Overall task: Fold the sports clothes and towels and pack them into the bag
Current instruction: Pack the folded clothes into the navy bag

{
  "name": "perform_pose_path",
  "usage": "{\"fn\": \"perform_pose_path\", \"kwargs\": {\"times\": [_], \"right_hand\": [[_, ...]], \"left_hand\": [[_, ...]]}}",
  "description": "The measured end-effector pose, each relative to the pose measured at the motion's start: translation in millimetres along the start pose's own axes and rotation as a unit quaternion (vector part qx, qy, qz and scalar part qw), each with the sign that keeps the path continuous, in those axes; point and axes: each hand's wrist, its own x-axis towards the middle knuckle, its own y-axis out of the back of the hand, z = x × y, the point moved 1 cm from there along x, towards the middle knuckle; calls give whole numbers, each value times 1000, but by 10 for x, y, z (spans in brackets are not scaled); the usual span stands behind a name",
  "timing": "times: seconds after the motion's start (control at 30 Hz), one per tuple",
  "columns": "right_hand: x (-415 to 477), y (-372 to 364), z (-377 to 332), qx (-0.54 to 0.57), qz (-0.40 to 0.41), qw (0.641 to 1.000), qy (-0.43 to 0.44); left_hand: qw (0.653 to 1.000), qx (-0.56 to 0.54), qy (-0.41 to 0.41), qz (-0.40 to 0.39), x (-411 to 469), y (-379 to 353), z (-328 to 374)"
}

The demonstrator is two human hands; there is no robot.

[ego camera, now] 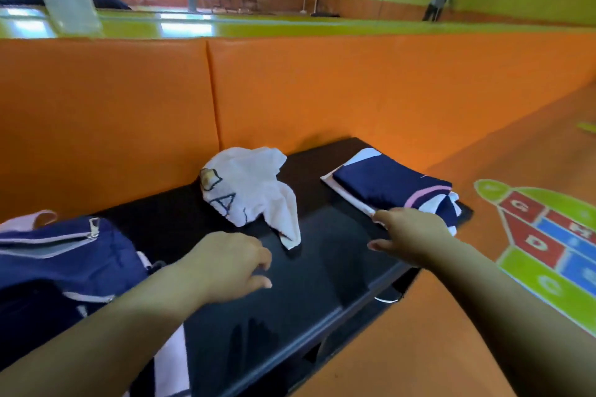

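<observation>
Here, a glossy black bench (pixel 322 267) is seen set against an orange padded wall (pixel 290 90). At its left end a navy bag (pixel 64 267) with pale pink trim is placed, its zip seen partly undone near the top. Near the middle of the bench, towards the wall, a white towel (pixel 251 190) with dark lettering is left crumpled and unfolded, one corner trailing towards the front edge. At the right end a folded navy garment (pixel 393 184) with white and pink panels is laid in a neat stack.

The left hand (pixel 225 264) is held just above the bare bench top, between the bag and the towel, fingers loosely curled and nothing gripped. The right hand (pixel 416 235) is stretched out to the near edge of the folded garment; its fingertips are laid on the cloth, the hand is spread open, and no grip is closed round the stack. The orange floor (pixel 483 203) to the right is marked with a coloured hopscotch pattern (pixel 554 242).
</observation>
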Motion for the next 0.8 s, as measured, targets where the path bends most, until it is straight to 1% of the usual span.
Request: {"fn": "perform_pose_path", "kwargs": {"times": [0.07, 0.13, 0.2, 0.33, 0.43, 0.5, 0.57, 0.63, 0.7, 0.77, 0.8], "right_hand": [[137, -60, 256, 13, 46, 998, -46], [293, -127, 493, 27, 97, 991, -91], [488, -211, 713, 44, 121, 983, -130], [924, -325, 1048, 108, 113, 965, -209], [1188, -601, 1224, 194, 35, 943, -267], [1285, -878, 1262, 270, -6, 925, -269], [1313, -1055, 1284, 305, 4, 916, -262], [1305, -1104, 1301, 307, 16, 919, -248], [1285, -1100, 1307, 302, 21, 926, -224], [1272, -1104, 1305, 297, 28, 934, -198], [1262, -1106, 1304, 296, 29, 936, -186]], "left_hand": [[1000, -19, -14, -7, 329, -51, 82], [999, -37, -29, 5, 674, -87, 149], [997, -55, -41, 24, 1061, -120, 198], [995, -40, -58, 67, 1872, -136, 306], [992, -48, -54, 99, 2400, -150, 397], [993, -40, -48, 100, 2688, -195, 438], [994, -5, -49, 100, 2922, -222, 474], [995, -5, -42, 90, 3114, -248, 495], [998, -38, -15, 53, 3274, -306, 477], [997, -70, 13, -10, 3345, -410, 436], [996, -77, 19, -29, 3336, -461, 426]]}}
